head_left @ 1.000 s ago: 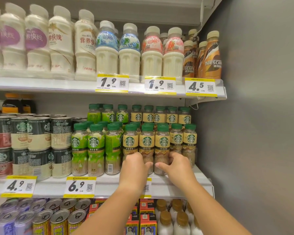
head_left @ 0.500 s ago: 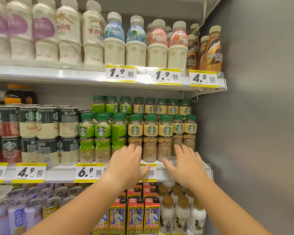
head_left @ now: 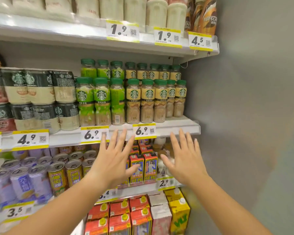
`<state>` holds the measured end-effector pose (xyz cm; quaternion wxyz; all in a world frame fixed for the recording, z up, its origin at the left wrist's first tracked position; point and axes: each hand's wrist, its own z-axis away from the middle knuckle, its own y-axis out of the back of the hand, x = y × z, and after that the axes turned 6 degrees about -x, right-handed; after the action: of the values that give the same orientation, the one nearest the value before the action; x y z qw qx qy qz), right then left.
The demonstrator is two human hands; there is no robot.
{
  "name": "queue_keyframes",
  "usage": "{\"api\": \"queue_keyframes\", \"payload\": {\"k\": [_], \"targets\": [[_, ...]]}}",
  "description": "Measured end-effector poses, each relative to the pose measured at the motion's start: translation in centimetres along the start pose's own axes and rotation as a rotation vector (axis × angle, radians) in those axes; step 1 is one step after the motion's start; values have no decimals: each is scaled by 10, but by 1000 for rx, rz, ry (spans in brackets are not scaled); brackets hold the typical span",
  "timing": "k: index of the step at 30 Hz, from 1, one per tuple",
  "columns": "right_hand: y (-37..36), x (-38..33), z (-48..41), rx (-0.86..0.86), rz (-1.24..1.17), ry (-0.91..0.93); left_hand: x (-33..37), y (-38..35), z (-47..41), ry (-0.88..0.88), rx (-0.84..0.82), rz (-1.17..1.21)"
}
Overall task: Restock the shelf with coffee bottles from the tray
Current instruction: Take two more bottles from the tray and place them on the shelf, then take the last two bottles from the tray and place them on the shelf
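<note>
Shop, stocked drink shelves [head_left: 176, 123], yellow price tags [head_left: 144, 131]

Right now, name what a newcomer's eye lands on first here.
Two open, empty hands, left and right, spread in mid-frame just below the middle shelf's edge. Behind them stand green-capped coffee bottles in neat rows on that shelf, green labels left, tan right. Yellow price tags reading 6.9 sit beneath the bottles.

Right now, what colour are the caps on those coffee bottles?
Green, clearest in the head view: coffee bottles.
</note>
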<state>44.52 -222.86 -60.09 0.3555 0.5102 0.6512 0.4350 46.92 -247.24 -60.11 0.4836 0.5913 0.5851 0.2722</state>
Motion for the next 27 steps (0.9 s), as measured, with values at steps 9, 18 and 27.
{"api": "queue_keyframes", "payload": {"k": [9,18,27], "targets": [[-76,-30,83,-136,15,-62,14,-73,78,-123,-93,86],[-203,-66,182,-387,-26,-73,39,-195,178,-215,-390,224],[-322,-69,289,-852,-165,-2,76,-310,303,-139,-1001,589]]}}
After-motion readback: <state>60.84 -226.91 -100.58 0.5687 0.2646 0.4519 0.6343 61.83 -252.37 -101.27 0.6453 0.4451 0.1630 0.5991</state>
